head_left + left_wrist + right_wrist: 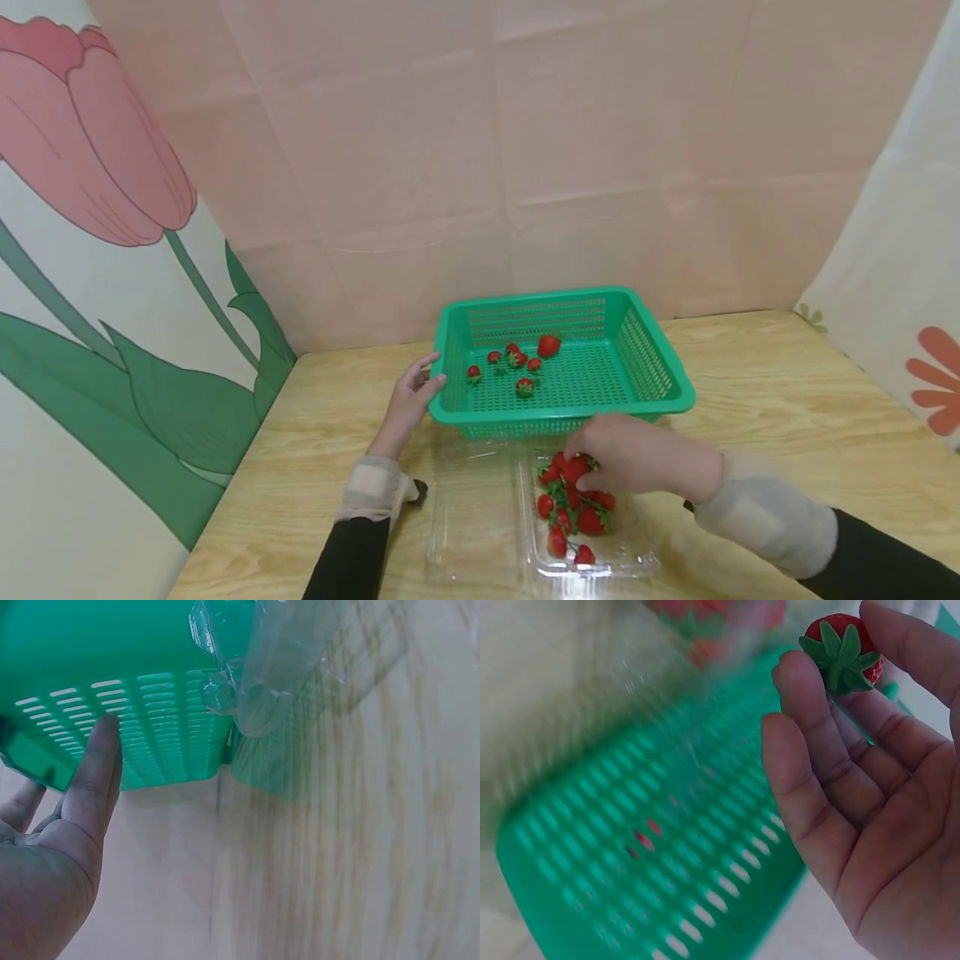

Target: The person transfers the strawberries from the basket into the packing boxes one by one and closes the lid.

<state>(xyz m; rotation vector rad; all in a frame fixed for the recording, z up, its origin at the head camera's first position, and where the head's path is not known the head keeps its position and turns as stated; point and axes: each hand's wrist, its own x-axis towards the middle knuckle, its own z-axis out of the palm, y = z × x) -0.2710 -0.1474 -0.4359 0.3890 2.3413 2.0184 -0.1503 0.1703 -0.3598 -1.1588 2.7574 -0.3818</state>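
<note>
In the right wrist view, my right hand (885,765) pinches a red strawberry (841,652) with a green leafy cap between thumb and fingers. In the head view this hand (637,454) is over a clear plastic clamshell box (543,560), above a pile of strawberries (591,520). Behind the box stands a green slotted basket (517,420) with several strawberries (525,387) spread over its floor, mostly to the left. At the basket's left rim is my left hand (407,402), fingers extended; the left wrist view shows its fingers (94,772) along the slotted wall.
The clamshell's clear lid (474,517) lies folded flat to the left on the wooden table (315,467). A pink wall covering (420,167) rises right behind the basket. Flower-printed panels flank the table, with a large tulip (97,142) on the left one.
</note>
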